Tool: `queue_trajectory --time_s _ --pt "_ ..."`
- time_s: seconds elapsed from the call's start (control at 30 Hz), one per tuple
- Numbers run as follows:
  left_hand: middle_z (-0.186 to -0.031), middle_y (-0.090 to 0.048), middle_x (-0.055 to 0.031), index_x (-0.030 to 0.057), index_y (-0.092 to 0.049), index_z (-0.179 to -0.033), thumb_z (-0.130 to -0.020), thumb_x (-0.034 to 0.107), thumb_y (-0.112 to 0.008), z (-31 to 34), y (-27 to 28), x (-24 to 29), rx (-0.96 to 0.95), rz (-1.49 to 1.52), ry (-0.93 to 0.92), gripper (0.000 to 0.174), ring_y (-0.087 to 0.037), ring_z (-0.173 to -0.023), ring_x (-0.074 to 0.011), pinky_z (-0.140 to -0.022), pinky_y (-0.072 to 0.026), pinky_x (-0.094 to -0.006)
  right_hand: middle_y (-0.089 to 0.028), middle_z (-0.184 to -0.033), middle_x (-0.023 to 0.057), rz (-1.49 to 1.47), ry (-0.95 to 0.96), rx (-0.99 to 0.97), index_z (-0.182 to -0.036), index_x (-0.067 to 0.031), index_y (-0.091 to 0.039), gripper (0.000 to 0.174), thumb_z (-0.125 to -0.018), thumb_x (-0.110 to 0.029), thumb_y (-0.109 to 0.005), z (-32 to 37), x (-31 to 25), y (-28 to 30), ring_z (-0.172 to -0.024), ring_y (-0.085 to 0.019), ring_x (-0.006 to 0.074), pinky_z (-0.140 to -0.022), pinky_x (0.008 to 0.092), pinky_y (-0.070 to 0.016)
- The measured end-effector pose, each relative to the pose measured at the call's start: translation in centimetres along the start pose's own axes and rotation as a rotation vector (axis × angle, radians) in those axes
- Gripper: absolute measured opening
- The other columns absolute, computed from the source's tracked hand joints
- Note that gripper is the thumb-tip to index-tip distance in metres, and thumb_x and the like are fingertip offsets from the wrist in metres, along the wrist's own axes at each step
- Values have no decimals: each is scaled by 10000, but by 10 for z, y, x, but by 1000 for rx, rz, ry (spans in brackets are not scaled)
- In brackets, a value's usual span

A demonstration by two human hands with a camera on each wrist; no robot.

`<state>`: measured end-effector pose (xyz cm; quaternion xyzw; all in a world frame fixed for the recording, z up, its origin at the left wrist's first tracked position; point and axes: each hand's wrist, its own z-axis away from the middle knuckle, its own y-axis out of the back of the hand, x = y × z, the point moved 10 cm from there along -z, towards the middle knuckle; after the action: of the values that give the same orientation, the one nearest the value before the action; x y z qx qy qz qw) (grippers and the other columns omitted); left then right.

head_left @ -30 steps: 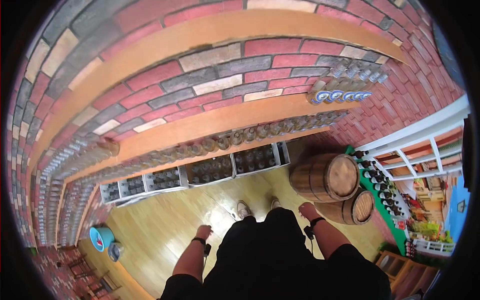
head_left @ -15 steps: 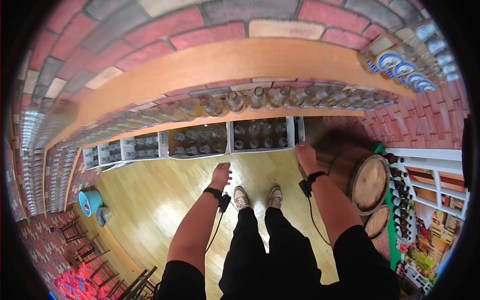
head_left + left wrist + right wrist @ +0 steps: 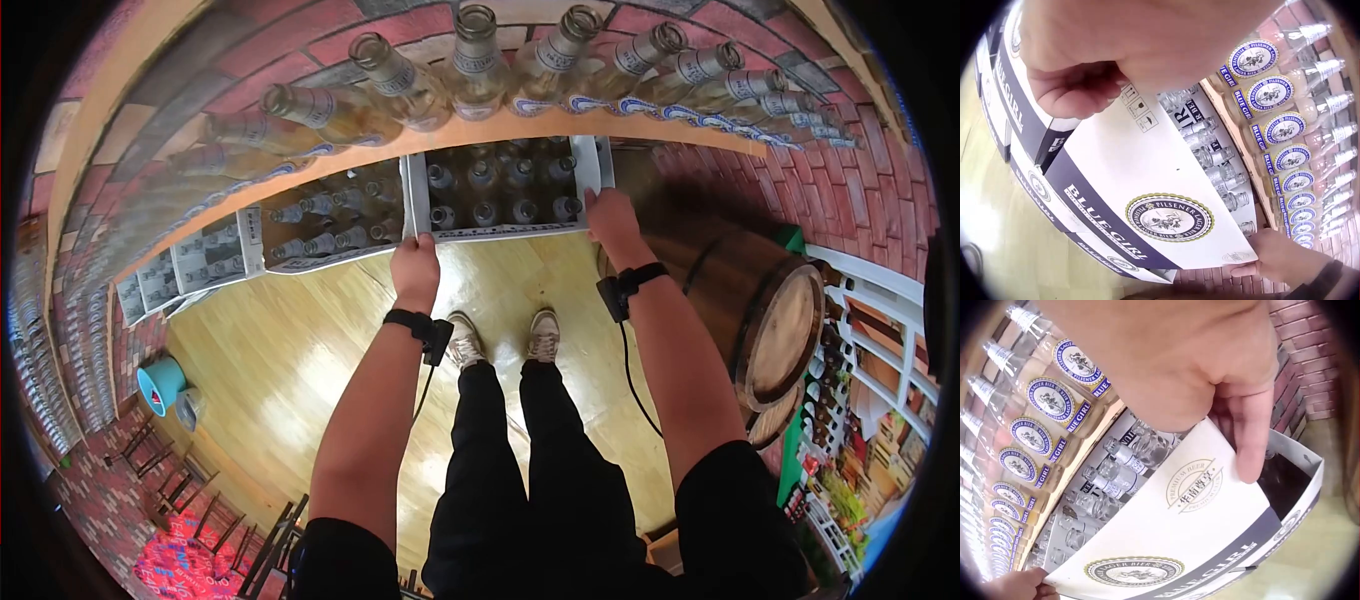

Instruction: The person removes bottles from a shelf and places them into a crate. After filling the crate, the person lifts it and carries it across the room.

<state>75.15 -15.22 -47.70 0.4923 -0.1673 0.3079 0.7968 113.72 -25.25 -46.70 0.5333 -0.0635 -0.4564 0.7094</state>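
An open-topped white and navy Blue Girl beer carton point(image 3: 505, 236) stands under the lowest shelf, with rows of clear glass bottles point(image 3: 482, 172) inside. My left hand point(image 3: 416, 272) grips its left end at the front corner, fingers curled over the upper edge of the cardboard. At the opposite end my right hand point(image 3: 613, 217) holds the rim, with fingers down over the end wall point(image 3: 1194, 487) in the right wrist view. The printed front wall point(image 3: 1147, 175) faces me. Part of each hand's fingers is hidden behind the cardboard.
Another bottle-filled carton point(image 3: 330, 262) abuts on the left, with more beyond it. Labelled bottles point(image 3: 475, 75) line the shelf point(image 3: 470, 134) just above. Wooden barrels point(image 3: 720, 290) stand close on the right. A blue bucket point(image 3: 160, 385) sits on the floor at far left.
I have come nearer to the shelf and cartons. Both hands have reached forward from beside my body and taken hold of the carton's two ends.
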Motion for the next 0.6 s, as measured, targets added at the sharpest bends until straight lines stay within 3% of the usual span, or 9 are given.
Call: queue_trajectory --time_s 0.13,0.17,0.37,0.43,0.47,0.53,0.57,0.6 --pt "-934 -691 -317 -53 -708 -902 -986 380 -493 13 9 17 19 -121 -48 491 -648 -954 -519 -871 -513 -548 -699 -726 243 -76 -53 -52 -849 56 -686 503 -1044 -379 -525 5 16 -4 -588 -704 384 -677 472 -594" --pt "-948 -686 -319 -50 -708 -923 -985 381 -490 16 2 17 -63 -163 -63 487 -640 -967 -520 -882 -503 -551 -699 -726 243 -77 -53 -53 -849 56 -686 503 -1044 -379 -525 7 22 -4 -588 -704 384 -677 472 -594" --pt "-900 -681 -313 -46 -687 -865 -957 355 -511 39 -19 12 -257 -192 -87 447 -644 -938 -517 -855 -507 -557 -700 -732 241 69 147 -65 -886 62 -688 503 -1054 -376 -507 7 51 -6 -574 -703 370 -675 460 -596" --pt "-899 -683 -312 -40 -677 -872 -955 367 -529 28 -17 17 -226 -254 -115 441 -658 -916 -505 -848 -516 -557 -711 -807 264 -43 -63 -133 -916 48 -704 480 -1037 -380 -526 21 46 8 -651 -722 382 -689 475 -599" --pt "-899 -683 -312 -40 -677 -872 -955 367 -529 22 -19 21 -226 -254 -115 441 -658 -916 -505 -848 -516 -557 -711 -807 264 -42 -63 -132 -916 48 -704 480 -1037 -380 -526 19 48 6 -651 -722 382 -689 475 -599" --pt "-924 -688 -315 -29 -675 -929 -960 378 -530 7 -5 50 -46 -213 -229 433 -663 -915 -505 -847 -525 -560 -732 -927 261 300 105 48 -962 28 -721 488 -998 -424 -540 6 30 18 -829 -737 401 -762 498 -596" --pt "-971 -698 -312 -21 -673 -985 -975 413 -516 1 -5 54 -26 -230 -160 461 -664 -963 -508 -878 -527 -566 -732 -927 261 298 104 50 -962 28 -721 488 -998 -424 -540 -1 27 21 -829 -737 401 -762 498 -596" --pt "-971 -698 -312 -21 -673 -985 -975 413 -516 -6 -8 60 -26 -230 -163 461 -664 -963 -508 -878 -527 -566 -731 -997 252 284 29 16 -986 12 -728 496 -980 -447 -539 -7 21 30 -930 -717 411 -822 511 -581"
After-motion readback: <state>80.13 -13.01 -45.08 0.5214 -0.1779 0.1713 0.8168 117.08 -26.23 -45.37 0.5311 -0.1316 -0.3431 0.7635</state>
